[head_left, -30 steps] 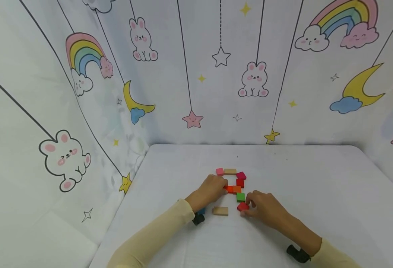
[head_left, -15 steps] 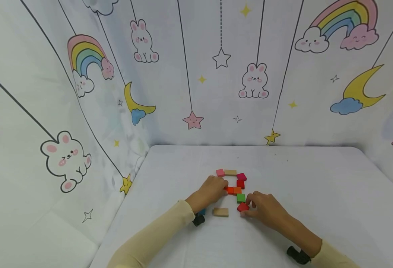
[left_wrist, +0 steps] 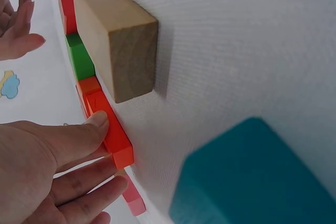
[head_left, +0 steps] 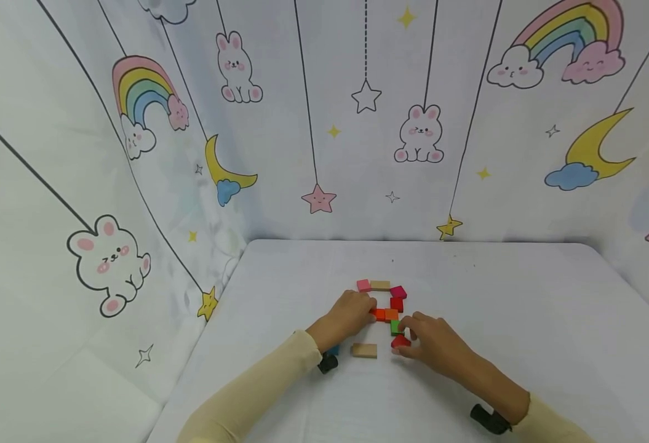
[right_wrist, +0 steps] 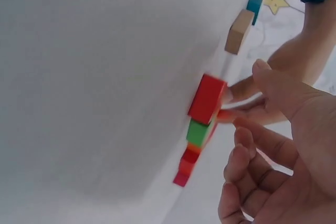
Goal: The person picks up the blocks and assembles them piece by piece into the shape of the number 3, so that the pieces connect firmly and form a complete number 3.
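My left hand [head_left: 349,314] pinches an orange-red wooden block [left_wrist: 113,129] between thumb and fingers, on the table. That block ends against an orange block [head_left: 391,314] in a line of coloured blocks. Below it in the head view sit a green block [head_left: 395,328] and a red block [right_wrist: 208,98]. My right hand [head_left: 440,344] hovers at the red and green blocks, its thumb and fingers spread apart with nothing between them. In the right wrist view a gap shows between that thumb and the red block. A plain wooden block [head_left: 365,351] lies between the two hands.
Farther back in the line are a red block [head_left: 396,304], a crimson block [head_left: 398,292], a wooden block [head_left: 380,285] and a pink block [head_left: 363,285]. A teal block [left_wrist: 252,182] lies by my left wrist. White cloth covers the table [head_left: 501,295], with printed curtains behind.
My right hand has shifted slightly left and back, its fingers now overlapping the green block in the head view. My left hand has kept its place on the orange-red block.
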Motion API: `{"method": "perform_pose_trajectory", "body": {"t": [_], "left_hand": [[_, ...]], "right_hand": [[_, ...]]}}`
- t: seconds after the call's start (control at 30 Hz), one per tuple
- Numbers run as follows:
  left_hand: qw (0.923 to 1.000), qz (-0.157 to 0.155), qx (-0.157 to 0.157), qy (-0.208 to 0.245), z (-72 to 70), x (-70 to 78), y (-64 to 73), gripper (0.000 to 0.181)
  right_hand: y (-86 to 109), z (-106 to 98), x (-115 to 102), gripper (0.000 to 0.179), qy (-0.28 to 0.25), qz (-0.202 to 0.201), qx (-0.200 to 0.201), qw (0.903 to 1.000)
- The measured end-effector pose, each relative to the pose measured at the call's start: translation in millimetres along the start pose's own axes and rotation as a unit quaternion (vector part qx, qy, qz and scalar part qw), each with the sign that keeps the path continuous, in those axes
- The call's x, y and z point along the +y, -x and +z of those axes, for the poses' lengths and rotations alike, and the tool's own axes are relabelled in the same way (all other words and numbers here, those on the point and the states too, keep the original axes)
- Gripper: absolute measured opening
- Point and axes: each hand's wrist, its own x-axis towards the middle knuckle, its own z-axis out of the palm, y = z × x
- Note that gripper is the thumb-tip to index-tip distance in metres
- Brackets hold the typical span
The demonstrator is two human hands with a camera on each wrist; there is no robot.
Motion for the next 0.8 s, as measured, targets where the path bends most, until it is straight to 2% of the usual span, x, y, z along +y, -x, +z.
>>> {"method": "perform_pose_trajectory", "body": {"t": [0.3, 0.5, 0.8], "left_hand": [[1.0000, -0.004, 0.000, -0.001, 0.5, 0.3, 0.0, 0.020], [1.0000, -0.001, -0.007, -0.003, 1.4, 1.2, -0.4, 0.020], [0.9999, -0.002, -0.011, -0.011, -0.1, 0.2, -1.2, 0.021]], "right_hand": [[-7.0, 20.3, -28.6, 0.040, 0.053, -0.089, 0.002, 0.9946], [-9.4, 26.0, -36.8, 0.036, 0.058, -0.090, 0.012, 0.9942], [-13.6, 27.6, -36.7, 0.028, 0.045, -0.091, 0.006, 0.9948]]}}
